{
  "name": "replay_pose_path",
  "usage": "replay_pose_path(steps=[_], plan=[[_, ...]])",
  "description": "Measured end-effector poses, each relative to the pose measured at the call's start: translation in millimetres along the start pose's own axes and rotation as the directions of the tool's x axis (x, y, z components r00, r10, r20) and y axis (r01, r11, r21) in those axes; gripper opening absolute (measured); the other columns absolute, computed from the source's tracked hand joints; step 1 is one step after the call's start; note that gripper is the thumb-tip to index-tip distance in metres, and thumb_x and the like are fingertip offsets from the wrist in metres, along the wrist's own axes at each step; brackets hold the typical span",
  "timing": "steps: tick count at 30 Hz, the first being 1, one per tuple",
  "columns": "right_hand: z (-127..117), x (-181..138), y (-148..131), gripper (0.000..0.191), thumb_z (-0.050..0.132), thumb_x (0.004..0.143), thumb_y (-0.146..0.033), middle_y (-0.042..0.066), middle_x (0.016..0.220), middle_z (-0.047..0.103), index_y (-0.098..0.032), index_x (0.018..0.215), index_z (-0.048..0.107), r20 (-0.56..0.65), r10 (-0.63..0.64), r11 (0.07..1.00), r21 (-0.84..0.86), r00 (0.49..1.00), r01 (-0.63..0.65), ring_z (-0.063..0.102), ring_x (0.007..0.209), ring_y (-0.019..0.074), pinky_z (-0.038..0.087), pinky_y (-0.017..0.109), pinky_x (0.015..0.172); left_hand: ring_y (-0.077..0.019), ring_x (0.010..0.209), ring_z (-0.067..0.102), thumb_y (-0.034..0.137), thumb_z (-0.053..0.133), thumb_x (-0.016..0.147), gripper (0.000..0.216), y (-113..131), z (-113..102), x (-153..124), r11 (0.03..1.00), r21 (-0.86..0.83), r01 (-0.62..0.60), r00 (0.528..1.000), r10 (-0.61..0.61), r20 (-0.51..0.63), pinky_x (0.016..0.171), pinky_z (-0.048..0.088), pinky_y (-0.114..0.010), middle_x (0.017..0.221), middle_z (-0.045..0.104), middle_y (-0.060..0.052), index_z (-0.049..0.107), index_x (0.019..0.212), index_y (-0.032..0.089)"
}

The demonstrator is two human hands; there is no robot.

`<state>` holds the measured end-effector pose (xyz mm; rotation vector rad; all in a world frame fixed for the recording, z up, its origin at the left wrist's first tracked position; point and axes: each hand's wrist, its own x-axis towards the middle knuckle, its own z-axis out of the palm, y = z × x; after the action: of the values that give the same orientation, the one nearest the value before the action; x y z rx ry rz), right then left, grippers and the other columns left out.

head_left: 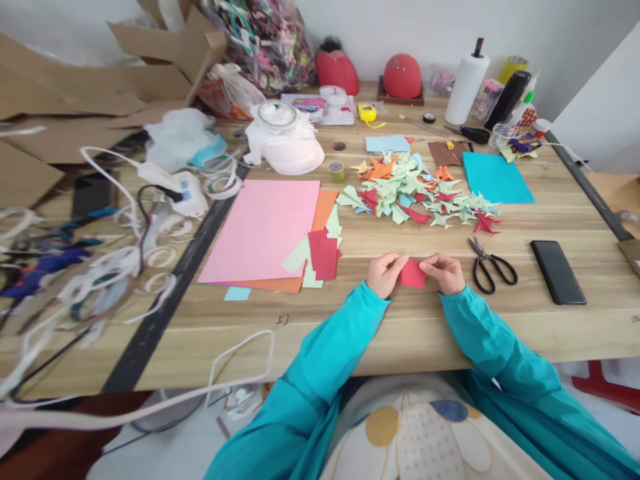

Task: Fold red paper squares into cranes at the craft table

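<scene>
A small red square of paper (413,275) is held level just above the wooden table. My left hand (385,274) pinches its left edge between thumb and fingers. On the opposite edge, my right hand (445,272) grips it the same way. Both hands are closed on the paper. Behind them spreads a heap of folded paper cranes (400,183) in green, orange, red and blue. Black-handled scissors (493,265) lie slightly open to the right of my right hand. To the left are cut red paper pieces (324,257) on pale green strips.
Large pink sheets (265,227) over orange ones lie left. A black phone (557,272) rests at the right, with a turquoise sheet (497,177) farther back. Tangled white cables (115,267) and a power strip (175,189) crowd the far left. A paper roll (467,90) stands at the back.
</scene>
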<state>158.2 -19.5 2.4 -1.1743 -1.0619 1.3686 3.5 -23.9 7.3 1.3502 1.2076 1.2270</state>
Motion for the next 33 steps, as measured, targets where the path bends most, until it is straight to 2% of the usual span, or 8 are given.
replay_pose_path(steps=[5,11,19,21,24,27,30,33], plan=[[-0.9,0.3,-1.3,0.026,0.08,0.048,-0.037,-0.002,0.046,0.06,-0.018,0.052,0.063,-0.007,0.008,1.0,0.006,1.0,-0.008,0.05,0.043,0.009,0.041,0.023,0.044,-0.0102,0.056,0.045,0.04,0.061,0.07,0.027,-1.4,4.1,-1.0,0.999,-0.017,0.027,0.999,-0.027,0.038,0.054,0.037,-0.023,0.058,0.054,0.0,0.06,0.064,0.014],[-0.2,0.0,-2.4,0.027,0.079,0.049,-0.039,-0.002,0.046,0.06,-0.018,0.053,0.063,-0.017,-0.015,1.0,-0.004,1.0,0.015,0.049,0.042,0.0088,0.041,0.024,0.044,-0.0076,0.048,0.035,0.042,0.058,0.071,0.031,-1.6,4.9,-1.2,0.996,0.081,0.039,0.999,-0.042,0.032,0.047,0.029,-0.022,0.05,0.043,0.004,0.052,0.057,0.015],[-2.0,1.4,-1.9,0.028,0.078,0.05,-0.041,-0.002,0.046,0.059,-0.018,0.053,0.062,-0.018,-0.043,0.998,-0.056,0.999,0.042,0.049,0.043,0.0096,0.041,0.025,0.045,-0.007,0.045,0.026,0.044,0.055,0.074,0.043,-2.3,0.1,1.2,0.975,0.219,-0.044,0.997,0.027,0.079,0.046,0.023,-0.023,0.044,0.028,0.006,0.035,0.047,0.017],[-2.9,2.1,-1.7,0.028,0.078,0.049,-0.041,-0.002,0.046,0.059,-0.018,0.053,0.062,-0.018,-0.035,0.998,-0.052,0.999,0.034,0.049,0.043,0.0096,0.041,0.025,0.044,-0.0072,0.046,0.028,0.045,0.053,0.075,0.042,-2.7,0.3,1.3,0.982,0.189,-0.022,0.995,0.003,0.097,0.047,0.024,-0.023,0.045,0.03,0.006,0.037,0.047,0.017],[-4.6,2.7,-1.7,0.027,0.078,0.05,-0.04,-0.002,0.046,0.059,-0.018,0.053,0.062,-0.024,-0.036,0.999,-0.037,0.999,0.035,0.049,0.042,0.0095,0.041,0.024,0.044,-0.0086,0.052,0.039,0.047,0.054,0.073,0.036,-2.3,2.1,0.8,0.998,0.062,0.014,0.99,-0.022,0.136,0.051,0.031,-0.022,0.053,0.044,0.003,0.05,0.057,0.015],[-6.1,2.3,-2.1,0.025,0.078,0.051,-0.038,-0.002,0.045,0.059,-0.018,0.053,0.063,-0.025,-0.037,0.999,-0.026,0.999,0.036,0.049,0.041,0.0092,0.04,0.024,0.042,-0.0101,0.055,0.045,0.05,0.056,0.072,0.036,-1.3,3.9,-0.5,0.998,-0.04,0.058,0.974,-0.048,0.224,0.053,0.036,-0.023,0.059,0.05,0.002,0.055,0.064,0.015],[-6.7,2.3,-2.7,0.025,0.079,0.05,-0.037,-0.002,0.045,0.059,-0.018,0.053,0.063,-0.036,-0.026,1.0,-0.009,0.999,0.025,0.049,0.041,0.0089,0.04,0.023,0.042,-0.0084,0.046,0.038,0.052,0.053,0.073,0.041,-1.6,4.1,-1.1,0.993,0.015,0.115,0.963,-0.115,0.242,0.046,0.03,-0.023,0.048,0.041,0.004,0.047,0.055,0.016],[-6.6,2.9,-2.5,0.026,0.079,0.048,-0.038,-0.002,0.044,0.059,-0.018,0.052,0.063,-0.05,-0.003,1.0,0.01,0.999,0.003,0.049,0.04,0.0089,0.04,0.023,0.041,-0.007,0.045,0.028,0.052,0.052,0.073,0.047,-3.3,2.9,-0.2,0.988,0.149,0.028,0.982,-0.055,0.181,0.045,0.022,-0.023,0.044,0.03,0.006,0.036,0.046,0.017]])
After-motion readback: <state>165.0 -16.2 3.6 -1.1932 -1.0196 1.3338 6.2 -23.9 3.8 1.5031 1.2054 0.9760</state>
